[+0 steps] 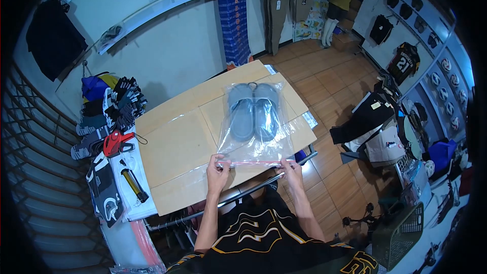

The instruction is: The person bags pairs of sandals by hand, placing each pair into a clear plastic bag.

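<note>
A pair of grey slide sandals (254, 111) lies side by side inside a clear zip bag (228, 144) on the cardboard-topped table (177, 147). The bag's red-lined mouth runs along the near edge, stretched between both hands. My left hand (218, 172) pinches its left corner. At the right corner, my right hand (290, 171) has thumb and fingers closed on the plastic. Both hands are close to the table's near edge. Whether the zip strip is fully pressed together cannot be made out.
Left of the cardboard are a red tool (117, 143), a black-and-yellow cylinder (134, 185), folded dark clothing (104, 190) and piled socks (124, 101). A metal rail (187, 217) runs along the near edge. To the right, clothes (383, 137) and a green crate (401, 236) stand beyond the tiled floor.
</note>
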Available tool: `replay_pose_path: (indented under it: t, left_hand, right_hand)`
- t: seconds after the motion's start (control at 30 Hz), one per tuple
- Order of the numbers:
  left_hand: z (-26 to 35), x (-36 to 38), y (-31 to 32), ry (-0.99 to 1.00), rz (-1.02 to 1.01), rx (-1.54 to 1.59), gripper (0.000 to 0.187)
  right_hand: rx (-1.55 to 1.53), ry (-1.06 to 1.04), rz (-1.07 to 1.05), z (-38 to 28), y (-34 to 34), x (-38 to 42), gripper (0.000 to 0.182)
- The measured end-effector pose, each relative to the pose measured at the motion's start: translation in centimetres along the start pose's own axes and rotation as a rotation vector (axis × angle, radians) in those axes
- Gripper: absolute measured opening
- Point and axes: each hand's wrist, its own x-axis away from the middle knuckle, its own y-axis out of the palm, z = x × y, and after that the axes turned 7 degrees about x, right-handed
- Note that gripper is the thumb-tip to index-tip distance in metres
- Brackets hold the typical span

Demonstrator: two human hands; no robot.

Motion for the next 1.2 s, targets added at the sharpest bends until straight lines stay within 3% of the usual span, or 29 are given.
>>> replay_pose_path:
  t: [0.33,0.5,1.03,1.2]
  left_hand:
    - [-0.1,0.0,0.9,-0.007,-0.02,0.173,0.022]
    - [0.8,0.5,1.4,-0.106,-0.017,0.248,0.023]
    - [-0.8,1.0,2.9,-0.052,-0.041,0.229,0.024]
    - [0.1,1.5,3.5,-0.037,0.012,0.301,0.023]
  right_hand:
    - [0.057,-0.119,-0.018,1.6,-0.4,-1.0,0.024]
    - [0.007,-0.029,-0.001,0.1,0.4,0.1,0.025]
    - [0.121,-0.105,-0.009,0.7,0.7,-0.3,0.023]
    - [0.006,-0.016,0.017,0.7,1.2,-0.1,0.026]
